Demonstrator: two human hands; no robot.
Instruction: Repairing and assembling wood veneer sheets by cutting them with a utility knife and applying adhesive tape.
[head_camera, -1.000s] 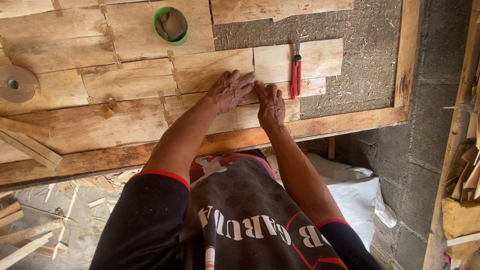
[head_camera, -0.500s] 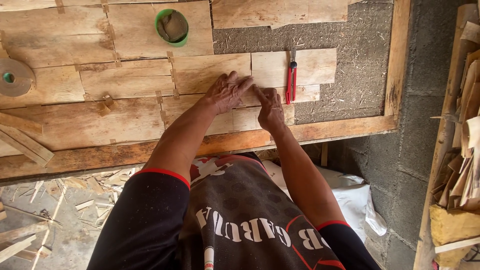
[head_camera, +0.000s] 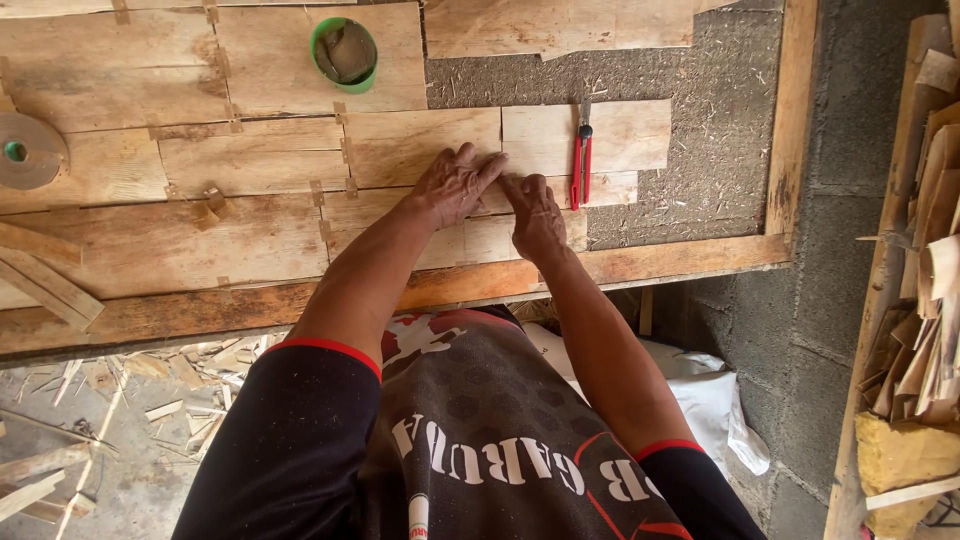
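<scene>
Nearest the camera, wood offcuts (head_camera: 170, 400) lie scattered on the floor under the near edge of the table (head_camera: 690, 255). On the table both hands press flat on thin veneer sheets (head_camera: 400, 150) laid edge to edge. The left hand (head_camera: 455, 185) lies palm down with fingers spread, holding nothing; the right hand (head_camera: 535, 215) rests just beside it, fingers together, its fingertips at the seam where two sheets meet. Whether it pinches anything there cannot be told. Just right of the hands a red utility knife (head_camera: 579, 160) lies on a veneer piece, apart from the fingers. Farther back a green cup (head_camera: 345, 52) stands on the sheets, with a dull brown-grey mass inside. At the far left edge lies a roll of brown tape (head_camera: 28, 150). Compared with a second ago, both hands have stayed at the same seam, the left fingers spreading a little wider, while knife and cup have not moved
</scene>
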